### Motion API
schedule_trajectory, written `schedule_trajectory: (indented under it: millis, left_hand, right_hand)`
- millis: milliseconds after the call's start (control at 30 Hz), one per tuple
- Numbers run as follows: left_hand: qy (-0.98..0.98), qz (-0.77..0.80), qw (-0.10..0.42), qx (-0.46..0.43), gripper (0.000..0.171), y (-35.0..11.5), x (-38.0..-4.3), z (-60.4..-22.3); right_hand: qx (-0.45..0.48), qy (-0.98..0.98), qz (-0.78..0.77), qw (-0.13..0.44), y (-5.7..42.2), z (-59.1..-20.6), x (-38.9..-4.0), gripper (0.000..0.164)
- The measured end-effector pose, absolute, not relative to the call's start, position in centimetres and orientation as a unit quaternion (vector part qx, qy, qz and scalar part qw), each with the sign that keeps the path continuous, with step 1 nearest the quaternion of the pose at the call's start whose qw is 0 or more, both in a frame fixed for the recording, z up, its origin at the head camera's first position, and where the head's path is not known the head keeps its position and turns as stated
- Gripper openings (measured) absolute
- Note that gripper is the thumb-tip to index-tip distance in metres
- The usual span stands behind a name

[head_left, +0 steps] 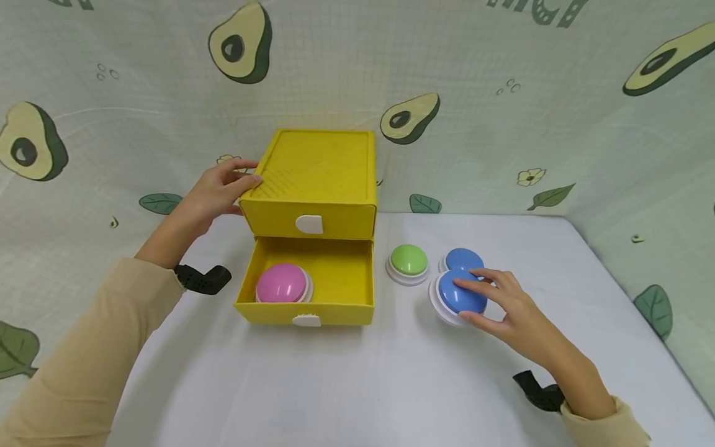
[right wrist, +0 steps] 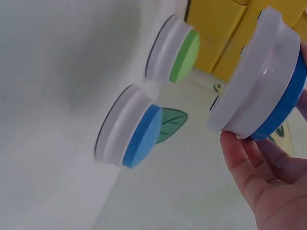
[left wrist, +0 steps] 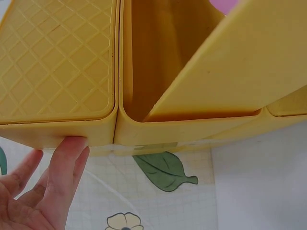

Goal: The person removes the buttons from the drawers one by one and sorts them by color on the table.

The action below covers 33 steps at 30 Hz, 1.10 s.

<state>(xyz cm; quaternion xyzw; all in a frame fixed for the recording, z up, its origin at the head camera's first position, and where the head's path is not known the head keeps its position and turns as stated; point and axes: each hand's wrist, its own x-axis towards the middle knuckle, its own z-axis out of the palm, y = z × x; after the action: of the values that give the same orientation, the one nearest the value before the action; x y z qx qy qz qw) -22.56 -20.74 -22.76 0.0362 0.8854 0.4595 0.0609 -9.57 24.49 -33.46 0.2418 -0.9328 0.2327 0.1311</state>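
My right hand (head_left: 511, 313) grips a blue push button (head_left: 460, 292) with a white base; the right wrist view shows this held button (right wrist: 264, 81) raised off the table. A second blue button (right wrist: 129, 127) stands behind it, partly covered in the head view. Left of these is a green button (head_left: 409, 259) on the table. My left hand (head_left: 215, 192) rests against the left side of a yellow two-drawer box (head_left: 318, 164), its fingers (left wrist: 67, 158) touching the side wall. The lower drawer (head_left: 341, 313) is pulled out and holds a pink button (head_left: 282, 284) at its left.
The upper drawer (head_left: 274, 220) is closed and has a white handle (head_left: 309, 224). A white table (head_left: 357, 385) carries everything. Behind it hangs a pale cloth (head_left: 335, 68) printed with avocados and leaves. Black wrist straps (head_left: 203, 280) sit on both wrists.
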Motion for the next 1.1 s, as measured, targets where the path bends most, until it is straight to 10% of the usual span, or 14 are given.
schedule_trajectory:
  millis: [1100]
  left_hand:
    - [0.882, 0.465, 0.063, 0.034, 0.062, -20.5, -22.6, -22.7]
  right_hand:
    - [0.244, -0.938, 0.222, 0.111, 27.5, -38.1, -10.3, 0.048]
